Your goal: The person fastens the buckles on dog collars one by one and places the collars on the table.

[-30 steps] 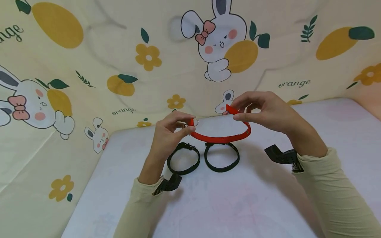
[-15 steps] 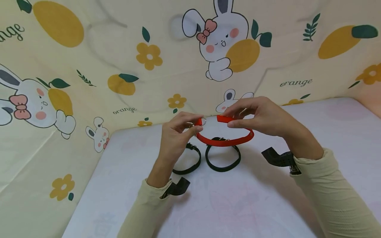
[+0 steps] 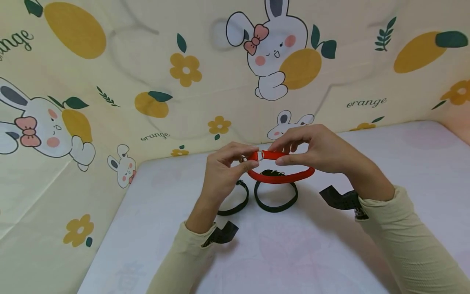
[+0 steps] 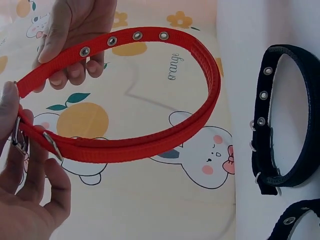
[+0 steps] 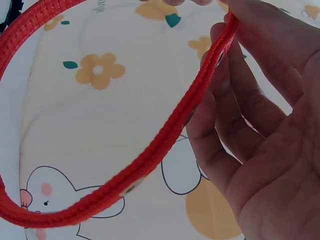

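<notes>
A red collar (image 3: 280, 176) with metal eyelets and a silver buckle is held up between both hands above a white table. My left hand (image 3: 229, 163) pinches the buckle end (image 4: 20, 137) between thumb and fingers. My right hand (image 3: 304, 149) pinches the free strap end (image 4: 60, 65) and holds its tip against the buckle, so the collar forms a loop (image 5: 150, 155). Two black collars lie buckled on the table under the hands, one on the left (image 3: 235, 208) and one on the right (image 3: 276, 204).
The white table (image 3: 293, 253) runs up to a cloth backdrop (image 3: 165, 81) printed with rabbits and oranges, at the back and left. Black wrist straps (image 3: 343, 200) sit on both cream sleeves. The black collars (image 4: 285, 115) lie close below the red loop.
My right hand has carried the red strap end leftward and down until it meets the buckle in my left hand. The open arc has become a nearly closed loop.
</notes>
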A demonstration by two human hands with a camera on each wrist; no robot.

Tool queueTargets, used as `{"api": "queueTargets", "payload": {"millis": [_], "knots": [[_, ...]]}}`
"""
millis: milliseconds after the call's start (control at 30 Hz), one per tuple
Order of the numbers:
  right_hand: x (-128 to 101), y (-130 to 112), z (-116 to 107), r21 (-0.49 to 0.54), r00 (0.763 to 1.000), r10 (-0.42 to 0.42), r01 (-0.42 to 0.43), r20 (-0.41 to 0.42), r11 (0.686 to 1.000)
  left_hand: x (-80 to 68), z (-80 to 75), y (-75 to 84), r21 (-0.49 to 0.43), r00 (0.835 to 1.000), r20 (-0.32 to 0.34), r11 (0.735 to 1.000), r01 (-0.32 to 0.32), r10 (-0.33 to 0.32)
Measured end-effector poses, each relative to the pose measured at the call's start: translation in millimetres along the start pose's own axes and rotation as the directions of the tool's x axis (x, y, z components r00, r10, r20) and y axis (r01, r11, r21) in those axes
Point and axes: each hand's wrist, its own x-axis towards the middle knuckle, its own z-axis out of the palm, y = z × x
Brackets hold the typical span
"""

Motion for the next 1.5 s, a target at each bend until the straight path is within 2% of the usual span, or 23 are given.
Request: {"api": "queueTargets", "payload": {"millis": [533, 833, 1000, 1300, 1500], "knots": [[0.6, -2.8, 1.7, -0.012, 1.0, -0.022, 0.023, 0.022, 1.0, -0.7, 3.0, 0.4, 0.0, 1.0, 0.015, 1.0, 0.014, -0.014], [0.4, -3.5, 4.4, -0.04, 0.999, -0.028, 0.029, 0.02, 0.999, -2.5, 4.9, -0.2, -0.009, 1.0, 0.002, 1.0, 0.027, -0.027], [0.4, -4.2, 4.1, -0.062, 1.0, -0.007, 0.008, 0.011, 0.998, -2.1, 5.5, 0.4, -0.012, 1.0, 0.003, 1.0, 0.016, -0.016], [-0.3, -6.6, 6.2, -0.056, 0.999, 0.05, -0.05, -0.006, 0.997, -3.3, 7.5, 1.2, -0.036, 0.999, -0.003, 0.998, 0.054, -0.054], [1.4, -8.6, 8.3, -0.036, 0.999, 0.033, -0.033, 0.005, 0.999, -2.8, 8.2, 1.4, -0.052, 0.997, -0.011, 0.996, 0.071, -0.071]]}}
